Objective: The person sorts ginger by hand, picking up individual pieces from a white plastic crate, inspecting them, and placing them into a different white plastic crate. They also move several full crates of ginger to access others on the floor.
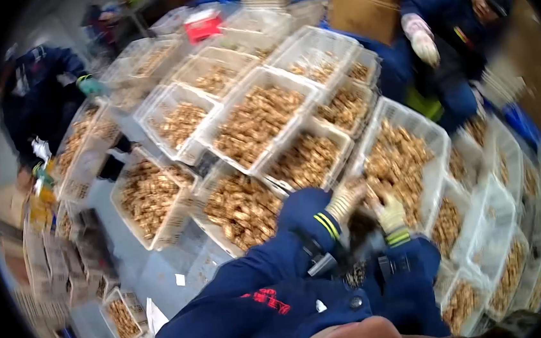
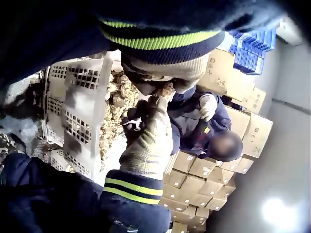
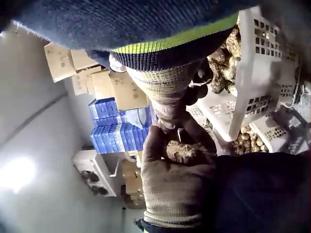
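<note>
Both hands wear knitted gloves with dark fingers and meet in front of my body. My left hand [image 3: 175, 189] holds a knobbly brown root [image 3: 182, 153], like ginger, with its fingers and thumb around it. Against that root, my right hand [image 3: 165, 97] has its fingers curled, and a thin blade-like piece [image 3: 180, 134] shows at its fingertips; the rest of it is hidden. In the left wrist view the root [image 2: 166, 91] sits between the two hands. Close by in the head view stands a white crate [image 1: 440, 135] full of similar roots [image 1: 398, 158].
Several more crates [image 1: 206, 136] of roots crowd the floor ahead and at both sides. A person [image 1: 464, 30] in gloves sits across at the right, and another person [image 1: 42, 92] is at the left. Cardboard boxes [image 2: 194, 179] and blue crates [image 3: 114, 131] are stacked behind.
</note>
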`<action>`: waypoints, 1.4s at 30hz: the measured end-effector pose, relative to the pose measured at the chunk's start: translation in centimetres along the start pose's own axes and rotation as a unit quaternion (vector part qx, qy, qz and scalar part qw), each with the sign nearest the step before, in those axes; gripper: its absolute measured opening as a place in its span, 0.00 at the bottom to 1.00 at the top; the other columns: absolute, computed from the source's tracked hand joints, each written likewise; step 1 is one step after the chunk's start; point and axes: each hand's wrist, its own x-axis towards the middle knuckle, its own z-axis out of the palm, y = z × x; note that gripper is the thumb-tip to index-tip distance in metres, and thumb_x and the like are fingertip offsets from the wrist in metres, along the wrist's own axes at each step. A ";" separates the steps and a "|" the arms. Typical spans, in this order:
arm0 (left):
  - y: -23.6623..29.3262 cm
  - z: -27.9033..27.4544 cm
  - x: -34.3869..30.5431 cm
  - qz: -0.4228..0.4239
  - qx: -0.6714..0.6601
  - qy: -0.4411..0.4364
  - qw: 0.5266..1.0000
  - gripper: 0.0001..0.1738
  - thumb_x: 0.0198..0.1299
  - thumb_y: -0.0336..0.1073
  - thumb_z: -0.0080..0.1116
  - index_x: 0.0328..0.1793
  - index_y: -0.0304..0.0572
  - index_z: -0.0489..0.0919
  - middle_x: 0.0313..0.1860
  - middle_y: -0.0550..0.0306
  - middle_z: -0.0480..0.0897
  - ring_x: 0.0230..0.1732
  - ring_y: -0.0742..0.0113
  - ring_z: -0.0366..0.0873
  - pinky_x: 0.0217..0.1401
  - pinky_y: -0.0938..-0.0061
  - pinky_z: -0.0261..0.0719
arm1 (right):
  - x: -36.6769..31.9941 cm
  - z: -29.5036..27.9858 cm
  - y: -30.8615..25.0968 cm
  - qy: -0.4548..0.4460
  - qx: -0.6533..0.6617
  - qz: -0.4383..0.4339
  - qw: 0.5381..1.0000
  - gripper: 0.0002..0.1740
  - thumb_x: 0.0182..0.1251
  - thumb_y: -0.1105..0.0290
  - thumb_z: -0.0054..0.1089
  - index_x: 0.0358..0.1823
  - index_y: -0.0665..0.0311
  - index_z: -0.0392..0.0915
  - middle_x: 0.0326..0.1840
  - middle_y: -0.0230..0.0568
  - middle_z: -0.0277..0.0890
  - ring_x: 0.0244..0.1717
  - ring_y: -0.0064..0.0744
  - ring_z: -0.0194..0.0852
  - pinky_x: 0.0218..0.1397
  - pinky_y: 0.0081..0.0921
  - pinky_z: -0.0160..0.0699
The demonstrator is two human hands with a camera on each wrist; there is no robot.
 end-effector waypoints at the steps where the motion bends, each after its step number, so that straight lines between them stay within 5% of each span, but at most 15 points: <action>1: -0.4 -0.2 -0.2 0.032 0.056 0.004 0.998 0.31 0.60 0.36 0.64 0.67 0.34 0.65 0.55 0.51 0.77 0.55 0.63 0.74 0.58 0.68 0.74 | -0.3 -0.3 0.0 -0.021 0.059 0.010 0.998 0.18 0.59 0.62 0.63 0.45 0.67 0.79 0.39 0.50 0.79 0.39 0.45 0.79 0.45 0.33 0.76; 4: -3.8 -1.3 1.1 0.046 -0.024 0.033 0.998 0.28 0.59 0.38 0.66 0.63 0.37 0.71 0.45 0.53 0.80 0.43 0.67 0.77 0.46 0.71 0.77 | -0.8 1.4 0.6 0.061 0.118 -0.012 0.991 0.17 0.59 0.64 0.68 0.44 0.70 0.79 0.39 0.43 0.80 0.41 0.34 0.77 0.48 0.31 0.76; 10: -1.5 -0.8 0.3 -0.014 -0.009 0.027 1.000 0.31 0.56 0.41 0.69 0.64 0.43 0.71 0.42 0.53 0.80 0.38 0.67 0.77 0.39 0.71 0.77 | -0.9 0.7 -2.1 0.039 0.228 0.071 0.970 0.18 0.63 0.62 0.64 0.45 0.69 0.80 0.40 0.43 0.81 0.43 0.34 0.77 0.53 0.32 0.74; 22: -2.6 -1.1 0.4 0.036 0.076 0.056 0.995 0.35 0.51 0.47 0.72 0.62 0.36 0.73 0.47 0.51 0.80 0.44 0.66 0.76 0.47 0.70 0.76 | -1.5 0.0 -3.0 0.048 -0.111 -0.024 0.992 0.12 0.66 0.64 0.55 0.43 0.62 0.82 0.39 0.48 0.82 0.40 0.47 0.80 0.47 0.36 0.77; 24: -2.0 -1.5 0.2 -0.026 0.099 0.060 0.993 0.37 0.50 0.50 0.72 0.62 0.35 0.74 0.49 0.47 0.80 0.46 0.63 0.77 0.49 0.69 0.76 | -1.4 0.3 -3.1 0.045 -0.147 -0.017 0.988 0.12 0.66 0.63 0.56 0.43 0.61 0.82 0.38 0.50 0.82 0.37 0.48 0.80 0.44 0.37 0.77; 25: -2.6 -1.4 0.5 0.002 0.096 0.078 0.992 0.33 0.53 0.45 0.71 0.61 0.38 0.74 0.36 0.55 0.79 0.31 0.70 0.72 0.33 0.74 0.71 | -1.4 0.5 -2.8 0.040 -0.145 0.000 0.989 0.12 0.66 0.63 0.56 0.44 0.61 0.82 0.37 0.50 0.82 0.37 0.48 0.80 0.43 0.37 0.77; 27: -2.8 -1.3 0.8 0.015 0.116 0.089 0.989 0.32 0.53 0.45 0.70 0.61 0.38 0.74 0.34 0.56 0.79 0.29 0.71 0.71 0.31 0.75 0.68 | -1.4 1.1 -1.3 0.067 -0.138 0.005 0.988 0.13 0.68 0.61 0.54 0.44 0.61 0.82 0.36 0.51 0.82 0.37 0.49 0.80 0.42 0.37 0.77; 31: -3.0 -1.7 1.2 0.026 0.157 0.088 0.983 0.32 0.53 0.45 0.70 0.61 0.37 0.74 0.45 0.52 0.81 0.46 0.66 0.77 0.50 0.72 0.76 | -0.9 0.5 -2.1 0.001 -0.215 0.123 0.969 0.18 0.69 0.56 0.51 0.46 0.61 0.82 0.39 0.52 0.82 0.38 0.50 0.80 0.43 0.38 0.78; 32: -3.0 -1.7 0.9 0.065 0.125 0.072 0.987 0.31 0.54 0.43 0.70 0.61 0.37 0.73 0.44 0.54 0.81 0.45 0.68 0.78 0.48 0.73 0.76 | -1.3 2.2 4.3 0.038 -0.112 0.077 0.990 0.19 0.68 0.54 0.52 0.47 0.60 0.81 0.39 0.52 0.82 0.38 0.51 0.80 0.43 0.40 0.78; 34: -2.4 -1.3 0.3 0.138 0.057 0.033 0.988 0.29 0.55 0.39 0.70 0.61 0.38 0.73 0.42 0.59 0.82 0.44 0.70 0.78 0.46 0.74 0.78 | -1.2 1.1 1.3 0.009 -0.218 0.096 0.971 0.19 0.67 0.54 0.52 0.47 0.58 0.81 0.40 0.51 0.82 0.40 0.52 0.80 0.44 0.40 0.78; 35: -2.0 -1.5 -0.3 0.091 0.035 0.018 0.995 0.28 0.55 0.38 0.70 0.60 0.38 0.73 0.44 0.59 0.82 0.44 0.69 0.78 0.46 0.74 0.78 | -0.7 0.2 0.1 -0.106 -0.215 0.148 0.959 0.19 0.66 0.54 0.51 0.47 0.58 0.81 0.40 0.52 0.81 0.42 0.54 0.79 0.46 0.41 0.77; 36: 0.1 -0.4 -1.8 0.003 0.009 0.030 1.000 0.27 0.55 0.37 0.69 0.59 0.37 0.73 0.45 0.59 0.81 0.45 0.70 0.78 0.46 0.74 0.78 | -1.4 0.7 3.3 -0.159 -0.246 0.017 0.956 0.18 0.65 0.55 0.51 0.47 0.56 0.81 0.40 0.56 0.80 0.43 0.56 0.78 0.47 0.43 0.76; 37: -2.6 -1.5 0.4 0.099 0.024 0.048 0.994 0.26 0.56 0.36 0.67 0.59 0.35 0.73 0.43 0.58 0.81 0.41 0.71 0.77 0.42 0.73 0.78 | -1.5 -1.2 -1.1 -0.214 -0.161 0.118 0.956 0.19 0.62 0.54 0.52 0.43 0.60 0.81 0.38 0.59 0.78 0.42 0.58 0.76 0.47 0.45 0.74; 39: 0.6 0.2 -1.9 0.014 0.024 0.054 0.998 0.27 0.56 0.36 0.66 0.60 0.33 0.72 0.37 0.56 0.79 0.30 0.74 0.73 0.29 0.77 0.75 | -2.2 -1.2 -0.6 -0.304 -0.241 0.161 0.907 0.24 0.60 0.53 0.55 0.54 0.57 0.78 0.45 0.59 0.78 0.48 0.58 0.76 0.54 0.44 0.73; 42: 0.3 0.7 -1.6 0.007 -0.026 0.045 0.999 0.31 0.56 0.34 0.67 0.65 0.35 0.68 0.39 0.56 0.79 0.35 0.70 0.77 0.33 0.75 0.79 | -2.7 -2.5 -1.6 -0.155 -0.152 0.198 0.956 0.25 0.64 0.55 0.55 0.59 0.59 0.74 0.51 0.57 0.78 0.53 0.53 0.77 0.56 0.39 0.74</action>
